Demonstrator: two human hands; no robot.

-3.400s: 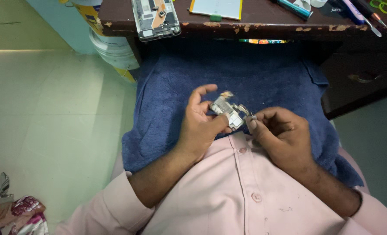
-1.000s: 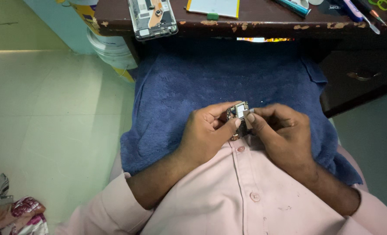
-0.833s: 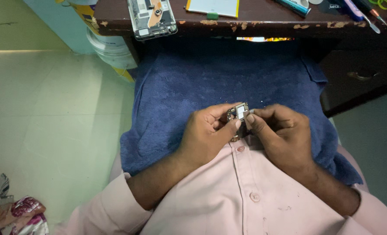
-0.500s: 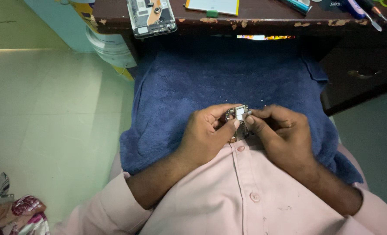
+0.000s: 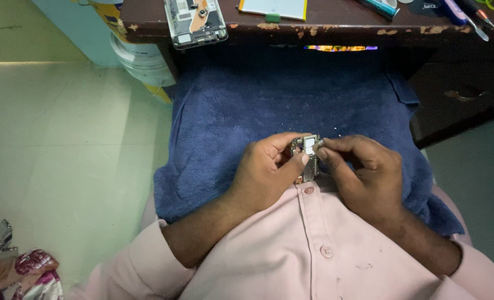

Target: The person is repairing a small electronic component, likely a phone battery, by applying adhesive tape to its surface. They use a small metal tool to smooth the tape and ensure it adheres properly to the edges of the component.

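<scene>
A small phone circuit board (image 5: 308, 157) with metal shields is pinched between both hands, close to my chest above a dark blue towel (image 5: 269, 100) spread over my lap. My left hand (image 5: 266, 172) grips its left side, thumb on the front face. The fingertips of my right hand (image 5: 363, 172) press on the board's upper right edge. Part of the board is hidden behind my fingers.
A worn dark wooden desk (image 5: 335, 25) runs along the top, holding an opened phone frame (image 5: 196, 21), a white pad (image 5: 273, 8) and several tools (image 5: 469, 10). A white bucket (image 5: 141, 55) stands at its left. Crumpled wrappers (image 5: 19, 272) lie on the pale tiled floor.
The board was held flat and spread out between my hands; it is now turned more upright and pinched closely by both hands, which have drawn together.
</scene>
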